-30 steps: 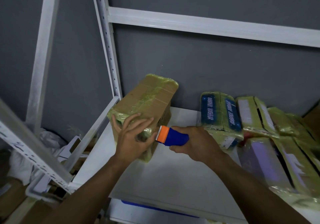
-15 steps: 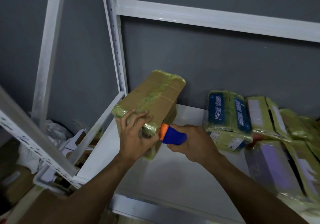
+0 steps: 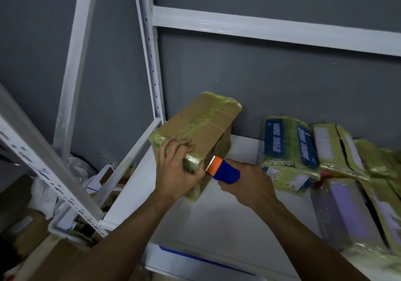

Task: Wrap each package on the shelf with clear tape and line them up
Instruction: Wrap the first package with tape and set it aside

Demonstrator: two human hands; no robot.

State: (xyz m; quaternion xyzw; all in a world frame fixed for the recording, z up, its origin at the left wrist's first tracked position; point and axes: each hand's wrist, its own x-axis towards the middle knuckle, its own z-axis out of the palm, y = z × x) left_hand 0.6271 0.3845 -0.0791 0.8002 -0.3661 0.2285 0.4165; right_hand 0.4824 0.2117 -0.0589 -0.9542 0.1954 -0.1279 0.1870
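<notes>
A brown cardboard package (image 3: 201,128) wrapped in glossy clear tape stands on the white shelf (image 3: 234,217) at its left end. My left hand (image 3: 175,172) grips the package's near top corner, fingers curled over the edge. My right hand (image 3: 247,183) holds a blue tool with an orange collar and a metal tip (image 3: 223,168); the tip touches the package's near right edge. Several taped packages (image 3: 288,150) lean in a row to the right.
A white perforated upright (image 3: 149,50) and a cross beam (image 3: 271,28) frame the shelf against a grey wall. Purple-faced taped packages (image 3: 347,213) lie at the front right. Cardboard boxes and white plastic (image 3: 71,167) sit below left, beyond a slanted rail (image 3: 43,167).
My left hand's fingers have slid toward the package's near corner and curled over it. The tool tip has moved in against the package's edge.
</notes>
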